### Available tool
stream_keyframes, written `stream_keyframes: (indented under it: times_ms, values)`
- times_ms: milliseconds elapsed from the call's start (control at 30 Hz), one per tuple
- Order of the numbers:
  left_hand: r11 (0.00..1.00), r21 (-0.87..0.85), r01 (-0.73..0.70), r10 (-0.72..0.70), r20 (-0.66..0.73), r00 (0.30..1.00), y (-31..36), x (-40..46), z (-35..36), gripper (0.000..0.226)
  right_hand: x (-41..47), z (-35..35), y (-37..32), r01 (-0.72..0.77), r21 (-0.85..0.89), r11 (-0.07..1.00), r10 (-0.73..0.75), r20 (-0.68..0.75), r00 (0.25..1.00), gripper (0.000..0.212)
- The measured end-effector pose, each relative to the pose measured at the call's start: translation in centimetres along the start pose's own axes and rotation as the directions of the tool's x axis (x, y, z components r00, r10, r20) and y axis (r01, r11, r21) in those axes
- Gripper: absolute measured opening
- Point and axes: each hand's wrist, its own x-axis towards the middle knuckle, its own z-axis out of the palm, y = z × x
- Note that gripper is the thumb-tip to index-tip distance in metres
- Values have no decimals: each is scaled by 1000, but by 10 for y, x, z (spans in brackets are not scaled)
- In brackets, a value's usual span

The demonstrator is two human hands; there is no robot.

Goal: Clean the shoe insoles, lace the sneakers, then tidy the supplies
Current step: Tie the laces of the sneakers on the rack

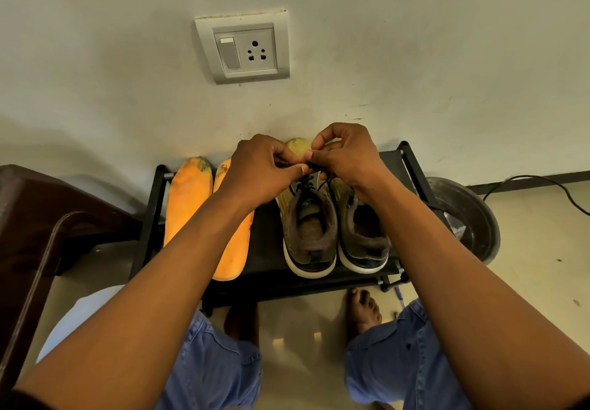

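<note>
Two olive sneakers with white soles stand side by side on a black rack (271, 277), heels toward me: the left sneaker (309, 227) and the right sneaker (364, 234). A black lace (314, 167) runs up from the left sneaker's eyelets. My left hand (261, 170) and my right hand (348, 154) both pinch that lace above the sneaker's toe, fingertips almost meeting. Two orange insoles lie to the left on the rack: one (186, 199) fully seen, the other (236, 250) partly under my left forearm.
A brown plastic chair (38, 234) stands at the left. A dark round bin (469, 214) sits right of the rack, with a black cable (542, 183) on the floor behind. A switch and socket plate (244, 47) is on the wall. My bare feet are below the rack.
</note>
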Motion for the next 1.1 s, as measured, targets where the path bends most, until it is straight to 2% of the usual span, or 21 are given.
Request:
stream_keyframes:
  times_ms: [133,200,333,400,500,633,733,867,967,1100]
  values:
    - [1000,20,16,-16,2,1000,0,1,-1,3,-1,0,0,14,21,1000,-15,57,998,2]
    - [999,11,32,-32,-14,999,-1,2,-3,4,0,-1,0,-5,24,1000,3,83,997,10]
    - [997,-11,74,-74,-41,996,-2,4,-6,7,1,-3,-1,52,-165,985,-23,168,985,21]
    - [996,-17,87,-87,-41,995,-2,3,-6,8,0,0,2,96,-261,961,-51,174,983,17]
    - [996,-12,88,-89,-41,995,-2,4,-6,9,1,2,5,121,-309,943,-74,159,984,9]
    - [995,2,99,-98,-37,994,-3,4,-5,11,0,-1,2,84,-228,970,-43,180,983,11]
    - [993,28,112,-111,-44,993,-5,4,-5,12,-3,-2,-1,30,-89,996,-8,234,972,22]
    - [991,41,124,-124,-23,992,-5,4,-5,14,-5,-4,-4,42,23,999,-47,335,941,37]
    - [992,52,117,-118,3,993,-6,4,-5,13,-4,-3,-2,96,4,995,-91,373,923,46]
    - [993,47,110,-111,18,994,-4,3,-4,12,0,-2,2,178,-62,982,-145,356,923,35]
